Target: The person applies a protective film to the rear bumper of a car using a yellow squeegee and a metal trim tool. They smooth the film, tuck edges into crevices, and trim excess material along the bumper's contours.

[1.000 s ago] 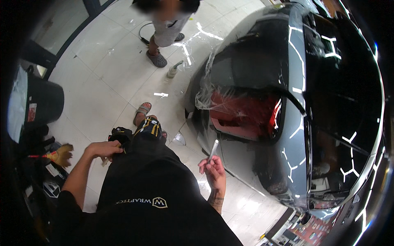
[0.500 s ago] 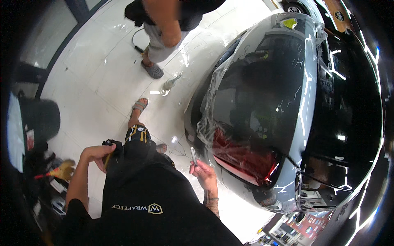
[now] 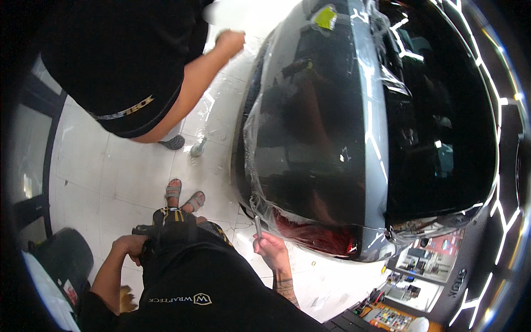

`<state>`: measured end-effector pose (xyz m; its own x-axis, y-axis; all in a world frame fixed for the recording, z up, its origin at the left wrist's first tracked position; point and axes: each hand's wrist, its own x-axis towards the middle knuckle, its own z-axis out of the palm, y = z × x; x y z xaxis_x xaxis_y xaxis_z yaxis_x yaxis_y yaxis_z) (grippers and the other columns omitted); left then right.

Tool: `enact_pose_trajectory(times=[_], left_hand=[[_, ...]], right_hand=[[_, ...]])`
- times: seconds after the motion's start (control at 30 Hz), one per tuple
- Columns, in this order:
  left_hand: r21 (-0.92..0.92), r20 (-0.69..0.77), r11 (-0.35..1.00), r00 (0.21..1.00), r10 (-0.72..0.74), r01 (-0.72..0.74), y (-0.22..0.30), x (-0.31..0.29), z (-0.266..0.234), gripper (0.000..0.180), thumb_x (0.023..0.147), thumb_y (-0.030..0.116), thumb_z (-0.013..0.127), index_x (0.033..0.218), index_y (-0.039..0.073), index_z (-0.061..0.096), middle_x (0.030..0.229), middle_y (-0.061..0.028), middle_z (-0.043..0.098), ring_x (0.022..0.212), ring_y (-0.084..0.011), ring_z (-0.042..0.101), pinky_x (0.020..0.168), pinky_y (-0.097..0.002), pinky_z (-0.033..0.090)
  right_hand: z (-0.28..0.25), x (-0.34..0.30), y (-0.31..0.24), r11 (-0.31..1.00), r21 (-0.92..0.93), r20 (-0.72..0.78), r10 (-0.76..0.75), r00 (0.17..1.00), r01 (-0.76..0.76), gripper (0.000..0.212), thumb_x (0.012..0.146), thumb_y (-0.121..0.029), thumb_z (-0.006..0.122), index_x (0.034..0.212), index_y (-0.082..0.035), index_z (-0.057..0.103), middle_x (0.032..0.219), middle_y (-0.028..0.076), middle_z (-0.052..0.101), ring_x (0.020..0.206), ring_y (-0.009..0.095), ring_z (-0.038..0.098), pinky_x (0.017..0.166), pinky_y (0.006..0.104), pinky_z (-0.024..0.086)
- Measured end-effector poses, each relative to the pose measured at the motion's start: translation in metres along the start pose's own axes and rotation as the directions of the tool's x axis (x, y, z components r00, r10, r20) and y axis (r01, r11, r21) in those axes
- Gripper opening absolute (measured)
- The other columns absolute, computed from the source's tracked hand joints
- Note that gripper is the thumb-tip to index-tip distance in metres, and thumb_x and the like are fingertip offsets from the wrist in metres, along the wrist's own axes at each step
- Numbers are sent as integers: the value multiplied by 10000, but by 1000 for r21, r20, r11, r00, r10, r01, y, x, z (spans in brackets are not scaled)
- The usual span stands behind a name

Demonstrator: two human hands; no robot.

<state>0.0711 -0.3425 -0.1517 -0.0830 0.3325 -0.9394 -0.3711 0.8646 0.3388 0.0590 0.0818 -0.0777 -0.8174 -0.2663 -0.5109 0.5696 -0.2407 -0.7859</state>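
Observation:
My right hand (image 3: 272,252) is closed round a slim silver tool (image 3: 257,224), held upright beside the car's rear corner. Whether the tool carries a blade is too small to tell. At my waist, my left hand (image 3: 133,246) has its fingers curled against a black pouch (image 3: 152,237); whatever lies in those fingers is hidden. To the right stands a dark grey car (image 3: 332,133). Loose, wrinkled clear film (image 3: 249,160) runs along its near edge and over the red tail light (image 3: 310,233).
A co-worker in a black shirt (image 3: 121,61) leans in at upper left, one arm toward the car. A spray bottle (image 3: 197,148) stands on the white tiled floor (image 3: 121,166). A yellow-green piece (image 3: 326,19) lies on the car. A black bin (image 3: 69,254) is at lower left.
My view has turned and moved, and both my feet now show together. The co-worker appears closer, bending with an arm out. My left hand is tucked further against the pouch; my right keeps the tool.

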Motion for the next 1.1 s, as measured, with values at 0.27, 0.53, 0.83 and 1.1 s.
enact_pose_trajectory(times=[0.27,0.53,0.83,1.1], left_hand=[[130,-246,988,963,113,-82,-18,31,-3,405,766,105,729,1131,-24,611,1018,-192,696,852,-313,708,703,-417,576],[-303,-442,920,892,96,-249,26,-31,-93,220,929,105,510,995,-44,658,861,-146,706,569,-230,699,503,-300,561],[183,-423,796,684,594,-578,104,43,-269,288,929,300,596,995,34,688,808,-51,683,716,-129,622,655,-312,515],[-63,-294,689,674,678,-722,261,168,-371,264,953,262,557,1078,48,648,931,-49,692,829,-130,645,704,-289,516]], right_hand=[[-14,25,-18,992,-104,47,-65,997,70,283,993,-173,525,1205,-3,602,767,20,587,670,77,466,605,210,349],[-5,31,-59,963,2,176,-264,948,268,293,985,-82,516,1264,8,519,854,43,582,698,94,476,639,226,407],[11,93,-63,967,-47,-63,-254,965,252,236,1010,-175,480,1107,0,604,702,-4,503,626,64,412,576,208,325],[42,137,-54,988,-9,-425,-146,893,157,304,952,-177,557,1177,22,598,721,-39,479,601,42,386,528,184,262]])
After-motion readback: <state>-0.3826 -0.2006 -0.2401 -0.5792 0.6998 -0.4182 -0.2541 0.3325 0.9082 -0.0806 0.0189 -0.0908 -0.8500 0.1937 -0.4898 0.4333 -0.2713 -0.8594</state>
